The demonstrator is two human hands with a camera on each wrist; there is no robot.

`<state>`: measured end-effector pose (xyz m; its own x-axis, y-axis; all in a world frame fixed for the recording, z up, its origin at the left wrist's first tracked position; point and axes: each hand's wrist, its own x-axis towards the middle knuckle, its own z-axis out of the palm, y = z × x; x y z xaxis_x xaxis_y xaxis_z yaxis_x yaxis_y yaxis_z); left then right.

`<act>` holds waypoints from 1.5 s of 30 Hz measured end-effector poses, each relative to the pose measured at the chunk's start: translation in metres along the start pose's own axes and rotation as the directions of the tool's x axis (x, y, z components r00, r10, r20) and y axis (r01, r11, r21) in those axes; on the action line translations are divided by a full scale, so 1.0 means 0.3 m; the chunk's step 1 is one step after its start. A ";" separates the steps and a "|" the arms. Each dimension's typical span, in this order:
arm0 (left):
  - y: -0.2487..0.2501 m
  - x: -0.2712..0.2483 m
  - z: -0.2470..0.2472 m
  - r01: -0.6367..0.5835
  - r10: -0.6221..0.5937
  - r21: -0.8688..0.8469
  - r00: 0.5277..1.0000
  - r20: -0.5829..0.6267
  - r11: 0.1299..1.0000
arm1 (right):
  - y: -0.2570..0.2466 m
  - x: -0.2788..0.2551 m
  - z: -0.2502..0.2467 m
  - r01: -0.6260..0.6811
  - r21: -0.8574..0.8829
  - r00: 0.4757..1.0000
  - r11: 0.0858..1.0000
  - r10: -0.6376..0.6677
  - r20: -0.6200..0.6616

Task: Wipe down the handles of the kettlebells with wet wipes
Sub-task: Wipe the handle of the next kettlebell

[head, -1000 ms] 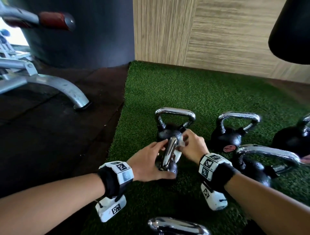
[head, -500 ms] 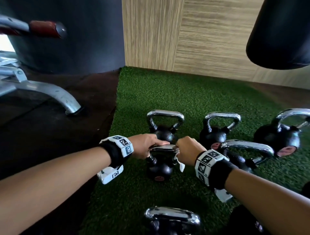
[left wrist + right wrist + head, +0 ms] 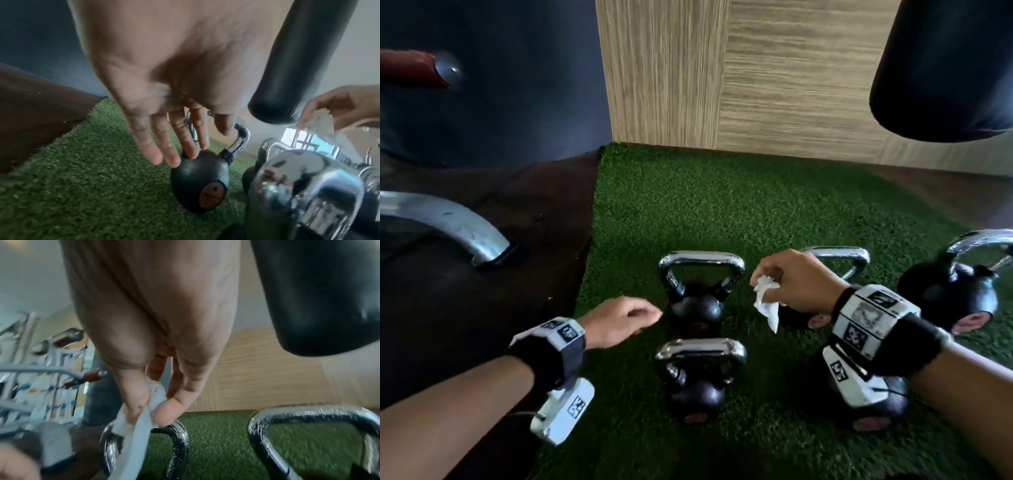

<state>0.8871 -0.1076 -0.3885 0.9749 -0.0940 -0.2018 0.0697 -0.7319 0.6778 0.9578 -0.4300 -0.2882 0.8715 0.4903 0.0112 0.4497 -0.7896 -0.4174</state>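
Observation:
Several black kettlebells with chrome handles stand upright on the green turf. The near one stands right in front of the far one. My left hand hovers empty just left of the far kettlebell, fingers relaxed and nearly straight in the left wrist view. My right hand is raised to the right of that kettlebell's handle and pinches a crumpled white wet wipe between thumb and fingers; its tail hangs down. No hand touches a handle.
More kettlebells stand at the right and behind my right hand. A black punching bag hangs at the upper right. A metal machine leg rests on the dark floor at left. A wooden wall backs the turf.
Both hands have come off the near kettlebell's handle. The right hand rose up and right with the wipe; the left hand drew back to the left. The kettlebell now stands upright.

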 end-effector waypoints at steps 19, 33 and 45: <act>0.037 0.264 -0.108 0.320 -0.329 0.109 0.942 0.072 0.941 | -0.009 0.239 -0.033 -0.143 0.473 0.989 0.869 0.142 0.037; -0.137 0.529 0.256 -0.094 0.046 -0.616 0.995 -0.093 0.782 | -0.053 0.326 0.109 0.104 0.119 0.973 0.987 -0.076 -0.217; -0.172 0.541 0.296 -0.136 0.072 -0.687 0.990 -0.122 0.714 | -0.073 0.359 0.153 0.126 -0.014 0.968 0.992 -0.126 -0.219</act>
<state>1.0228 -0.1450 -0.5191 0.9959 -0.0637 -0.0648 0.0619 -0.0464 0.9970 1.0328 -0.3431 -0.3196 0.8297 0.4930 0.2619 0.5582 -0.7267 -0.4003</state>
